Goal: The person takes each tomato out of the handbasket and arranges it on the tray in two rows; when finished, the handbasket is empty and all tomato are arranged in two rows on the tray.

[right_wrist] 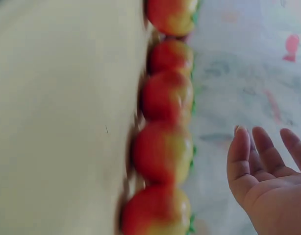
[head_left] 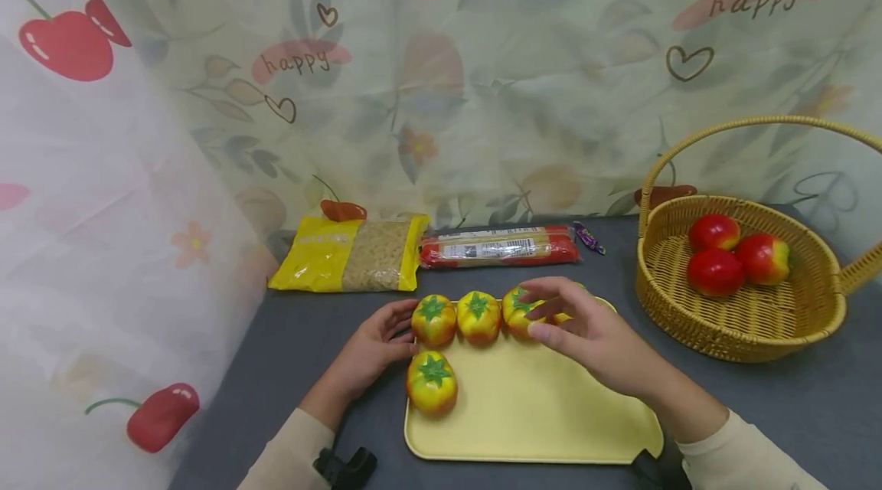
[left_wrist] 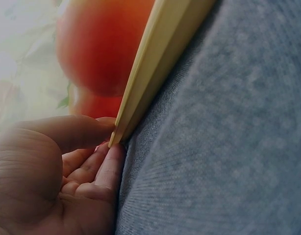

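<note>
A pale yellow tray (head_left: 537,413) lies on the dark cloth. Along its far edge stands a row of yellow-and-red toy fruits (head_left: 478,317) with green star-shaped tops, like persimmons. One more such fruit (head_left: 432,384) sits at the left, in front of that row. My left hand (head_left: 372,344) is at the tray's left side; the left wrist view shows its thumb and fingers pinching the tray's rim (left_wrist: 140,68). Above the row's right part, my right hand (head_left: 592,333) hovers with fingers loosely spread, holding nothing and partly hiding the fruits there.
To the right stands a wicker basket (head_left: 744,344) with a tall handle and three red fruits (head_left: 717,272) inside. Behind the tray lie a yellow bag (head_left: 317,253), a red-ended clear packet (head_left: 499,247) and a small purple wrapped candy (head_left: 589,238). A printed curtain (head_left: 482,130) hangs behind.
</note>
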`<state>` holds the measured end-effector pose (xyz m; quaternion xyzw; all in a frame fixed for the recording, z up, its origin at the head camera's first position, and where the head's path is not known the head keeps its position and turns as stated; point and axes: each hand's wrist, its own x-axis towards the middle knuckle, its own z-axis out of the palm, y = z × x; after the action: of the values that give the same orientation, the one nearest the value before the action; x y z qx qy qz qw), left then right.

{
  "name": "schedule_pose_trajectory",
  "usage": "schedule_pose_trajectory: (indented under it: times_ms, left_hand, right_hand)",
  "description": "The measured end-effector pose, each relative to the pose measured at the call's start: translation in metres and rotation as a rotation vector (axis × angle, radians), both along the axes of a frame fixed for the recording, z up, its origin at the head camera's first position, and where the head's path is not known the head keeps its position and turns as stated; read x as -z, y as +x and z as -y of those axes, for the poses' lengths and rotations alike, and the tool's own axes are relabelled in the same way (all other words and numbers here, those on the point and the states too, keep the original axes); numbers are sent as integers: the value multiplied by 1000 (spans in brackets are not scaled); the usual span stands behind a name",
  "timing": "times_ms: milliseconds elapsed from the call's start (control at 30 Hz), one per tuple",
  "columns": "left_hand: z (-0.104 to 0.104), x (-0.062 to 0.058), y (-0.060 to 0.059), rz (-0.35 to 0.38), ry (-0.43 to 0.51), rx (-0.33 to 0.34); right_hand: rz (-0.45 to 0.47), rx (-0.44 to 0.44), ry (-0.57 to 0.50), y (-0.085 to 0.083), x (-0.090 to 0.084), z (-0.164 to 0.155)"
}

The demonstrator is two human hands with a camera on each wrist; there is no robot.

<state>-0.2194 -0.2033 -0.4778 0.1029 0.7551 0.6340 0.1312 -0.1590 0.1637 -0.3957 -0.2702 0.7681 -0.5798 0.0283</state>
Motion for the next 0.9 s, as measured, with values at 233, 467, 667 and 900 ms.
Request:
schedule_pose_trajectory:
  times_ms: [233,467,667,900]
  left_hand:
    - [0,0,0,0,4,6]
    - [0,0,0,2,7,7]
    - [0,0,-1,6,10,13]
    - [1,0,0,6,18,9]
  right_hand:
    - [-73,51,-69,-6,-9,-34]
    - [-106,92,-167,-13,-14,-66]
    - [-105,118,-278,-19,-16,-92]
    - [-76,222,-338,-26,-15,-127]
